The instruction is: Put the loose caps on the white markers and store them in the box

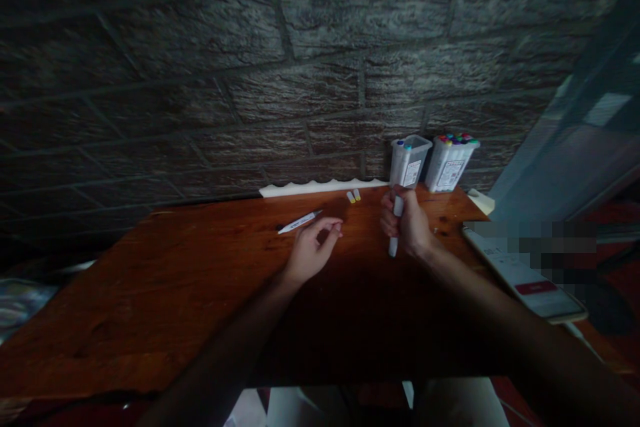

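Note:
My right hand (410, 221) is closed around a pale grey marker (394, 247), held nearly upright over the table in front of the bins. To its left, my left hand (313, 250) is curled, with thumb and fingertips brought close together; whatever they may hold is too small to make out. Just beyond that hand an uncapped white marker (299, 222) lies at a slant on the wood. Two small white caps with yellow ends (353, 196) rest side by side near the wall, between and beyond my hands.
By the wall stand a clear bin with a few markers (414, 163) and a fuller bin of colourful markers (453, 167). A wavy white strip (320, 187) runs along the back edge of the brown wooden table (165, 267). A lit tablet (525, 280) lies at right.

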Demonstrator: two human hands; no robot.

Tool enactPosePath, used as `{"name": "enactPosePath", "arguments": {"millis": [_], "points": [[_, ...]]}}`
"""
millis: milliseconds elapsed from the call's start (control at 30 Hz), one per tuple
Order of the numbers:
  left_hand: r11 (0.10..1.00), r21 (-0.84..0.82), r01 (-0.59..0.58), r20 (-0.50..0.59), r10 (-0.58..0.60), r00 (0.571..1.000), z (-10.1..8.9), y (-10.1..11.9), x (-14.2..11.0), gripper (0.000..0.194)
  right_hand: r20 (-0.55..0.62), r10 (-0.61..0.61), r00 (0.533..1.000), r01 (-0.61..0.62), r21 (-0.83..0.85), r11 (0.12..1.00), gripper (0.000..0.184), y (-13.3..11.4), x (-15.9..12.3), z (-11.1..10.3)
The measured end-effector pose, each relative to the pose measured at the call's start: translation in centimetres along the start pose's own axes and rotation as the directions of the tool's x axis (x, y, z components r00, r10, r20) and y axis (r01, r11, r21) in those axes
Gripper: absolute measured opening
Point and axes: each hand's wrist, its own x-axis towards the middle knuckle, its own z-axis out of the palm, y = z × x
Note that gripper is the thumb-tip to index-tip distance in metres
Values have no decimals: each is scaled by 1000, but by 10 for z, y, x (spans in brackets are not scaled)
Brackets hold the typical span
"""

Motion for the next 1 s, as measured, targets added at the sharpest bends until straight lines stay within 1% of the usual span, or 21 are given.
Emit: {"name": "enactPosePath", "arguments": {"millis": [100,167,267,367,467,600,700,733,833,933,1000], "points": [[1000,3,-6,-6,6,1000,-1,0,0,22,-18,-20,1000,20,-22,1000,46,4,1,-2],[1000,11,-7,-8,7,1000,-1,0,1,22,-10,-50,999,49,-36,998,45,8,3,-5],[1000,0,-6,-12,6,1000,-1,-1,1,21,31,-93,995,95,-59,994,39,14,5,-7],[1000,-14,-9,-12,9,1000,-1,-1,1,21,49,-138,989,143,-111,984,29,17,4,-8],[1000,6,-18,-8,18,1000,-1,-2,1,21,51,-158,986,164,-141,976,29,15,3,-7],[999,26,-19,-5,19,1000,-1,-2,0,23,53,-151,987,157,-132,979,39,8,1,-5],[999,33,-17,-3,18,1000,-1,-3,0,22,49,-89,995,92,-80,992,51,2,-1,-2],[999,31,-21,-3,21,1000,-1,-3,0,22,46,-62,997,65,-66,996,53,1,-1,-2],[999,22,-27,-4,27,1000,-1,-2,0,22,24,-26,999,27,-26,999,49,-2,-1,-2],[999,24,-30,-7,30,1000,0,-1,0,21,1,-26,1000,26,13,1000,45,0,-1,-3],[999,28,-28,-5,28,1000,0,-1,0,21,3,-41,999,41,-4,999,44,1,1,-4]]}}
